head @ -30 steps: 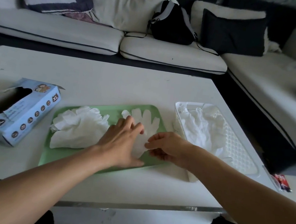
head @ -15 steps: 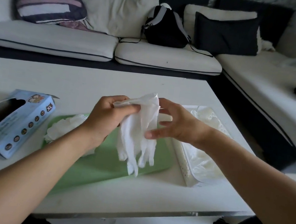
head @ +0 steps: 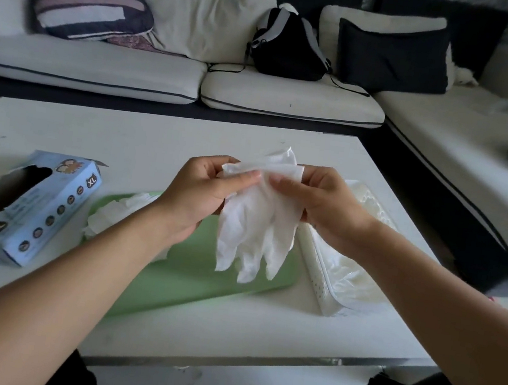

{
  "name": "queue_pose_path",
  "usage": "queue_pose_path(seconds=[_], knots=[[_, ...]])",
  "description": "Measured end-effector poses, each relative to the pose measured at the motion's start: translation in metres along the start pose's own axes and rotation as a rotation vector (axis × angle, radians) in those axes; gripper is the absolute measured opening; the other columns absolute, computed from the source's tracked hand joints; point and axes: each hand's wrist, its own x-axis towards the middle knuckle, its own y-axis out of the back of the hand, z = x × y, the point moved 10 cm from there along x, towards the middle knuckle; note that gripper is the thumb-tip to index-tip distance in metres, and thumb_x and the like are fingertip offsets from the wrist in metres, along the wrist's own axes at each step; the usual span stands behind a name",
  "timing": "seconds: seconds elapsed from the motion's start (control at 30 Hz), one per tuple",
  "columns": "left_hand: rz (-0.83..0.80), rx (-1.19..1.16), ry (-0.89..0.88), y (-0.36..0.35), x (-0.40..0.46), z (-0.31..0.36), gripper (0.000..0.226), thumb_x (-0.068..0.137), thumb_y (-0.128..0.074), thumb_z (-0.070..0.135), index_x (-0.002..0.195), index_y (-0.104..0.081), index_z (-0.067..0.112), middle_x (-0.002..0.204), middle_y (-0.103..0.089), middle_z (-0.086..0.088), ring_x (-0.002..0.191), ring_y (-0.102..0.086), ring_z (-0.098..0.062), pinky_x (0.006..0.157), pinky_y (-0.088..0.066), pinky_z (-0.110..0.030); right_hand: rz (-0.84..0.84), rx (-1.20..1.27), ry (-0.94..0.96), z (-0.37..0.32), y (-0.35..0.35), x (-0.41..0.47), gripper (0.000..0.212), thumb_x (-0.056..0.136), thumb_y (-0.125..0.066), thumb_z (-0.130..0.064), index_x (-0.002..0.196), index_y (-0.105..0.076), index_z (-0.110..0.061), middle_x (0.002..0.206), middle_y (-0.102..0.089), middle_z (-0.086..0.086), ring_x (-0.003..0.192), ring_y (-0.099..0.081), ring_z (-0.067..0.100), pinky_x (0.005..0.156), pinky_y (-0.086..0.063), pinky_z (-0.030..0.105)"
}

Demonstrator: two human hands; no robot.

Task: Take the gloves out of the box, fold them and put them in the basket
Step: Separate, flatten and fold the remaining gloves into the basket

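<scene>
The white glove (head: 258, 225) hangs in the air above the green tray (head: 203, 269), fingers pointing down. Your left hand (head: 200, 195) and right hand (head: 325, 208) each pinch its cuff end at the top. More gloves (head: 114, 216) lie crumpled on the tray; the white basket (head: 324, 285) sits just right of it, the blue box (head: 25, 204) to its left on the worktop (head: 156, 137).

A black backpack (head: 287, 46) sits among cushions on the white sofa (head: 290, 100).
</scene>
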Motion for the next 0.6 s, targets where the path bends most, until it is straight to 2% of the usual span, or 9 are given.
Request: queue_pose_path(seconds=[0.07,0.13,0.23,0.3,0.37,0.47,0.6], knots=[[-0.004,-0.097,0.047,-0.005,0.000,0.001,0.024,0.078,-0.086,0.032,0.080,-0.071,0.013,0.082,-0.055,-0.012,0.072,-0.048,-0.027,0.066,-0.042,-0.031,-0.010,0.016,-0.009,-0.008,0.008,-0.002,0.036,0.091,-0.064,-0.029,0.107,-0.071,0.003,0.099,-0.073,0.019,0.086,-0.070,0.031,0.071,-0.058,0.038],[-0.024,-0.160,0.070,-0.018,-0.002,0.005,0.021,0.079,-0.081,0.031,0.087,-0.073,0.013,0.083,-0.064,-0.012,0.071,-0.056,-0.026,0.065,-0.048,-0.030,-0.006,0.018,-0.006,-0.017,0.020,-0.007,0.040,0.090,-0.062,-0.034,0.104,-0.071,0.003,0.093,-0.073,0.016,0.079,-0.070,0.027,0.065,-0.058,0.035],[-0.077,-0.178,0.049,-0.046,-0.005,0.016,0.022,0.076,-0.073,0.030,0.090,-0.075,0.013,0.085,-0.075,-0.002,0.071,-0.069,-0.015,0.068,-0.056,-0.027,0.008,0.029,-0.001,-0.029,0.044,-0.021,0.034,0.092,-0.058,-0.037,0.088,-0.076,-0.008,0.083,-0.074,0.009,0.071,-0.071,0.020,0.061,-0.059,0.031],[-0.120,-0.175,0.043,-0.066,-0.007,0.021,0.021,0.076,-0.073,0.027,0.093,-0.076,0.014,0.089,-0.075,-0.004,0.077,-0.069,-0.016,0.075,-0.055,-0.029,0.020,0.039,0.001,-0.037,0.065,-0.034,0.033,0.092,-0.058,-0.035,0.087,-0.077,-0.008,0.082,-0.074,0.010,0.069,-0.072,0.020,0.059,-0.060,0.031],[-0.165,-0.146,0.058,-0.087,-0.008,0.023,0.016,0.083,-0.073,0.020,0.097,-0.076,0.013,0.091,-0.076,-0.004,0.079,-0.070,-0.015,0.075,-0.055,-0.029,0.023,0.059,-0.028,-0.041,0.085,-0.048,0.030,0.090,-0.060,-0.031,0.084,-0.078,-0.007,0.080,-0.074,0.011,0.066,-0.072,0.019,0.058,-0.061,0.029],[-0.231,-0.126,0.151,-0.121,-0.006,0.021,0.010,0.090,-0.071,0.009,0.099,-0.075,0.009,0.088,-0.076,-0.004,0.071,-0.070,-0.009,0.059,-0.056,-0.020,0.050,0.057,-0.137,-0.034,0.119,-0.062,0.031,0.088,-0.063,-0.026,0.095,-0.075,0.001,0.087,-0.074,0.017,0.068,-0.072,0.021,0.066,-0.063,0.032],[-0.225,-0.047,0.285,-0.149,0.021,0.015,0.004,0.088,-0.074,0.005,0.091,-0.072,0.007,0.076,-0.072,-0.003,0.057,-0.067,-0.008,0.051,-0.054,-0.018,0.179,-0.001,-0.237,-0.012,0.159,-0.062,0.042,0.086,-0.069,-0.027,0.111,-0.068,0.007,0.100,-0.073,0.022,0.074,-0.073,0.022,0.075,-0.063,0.037]])
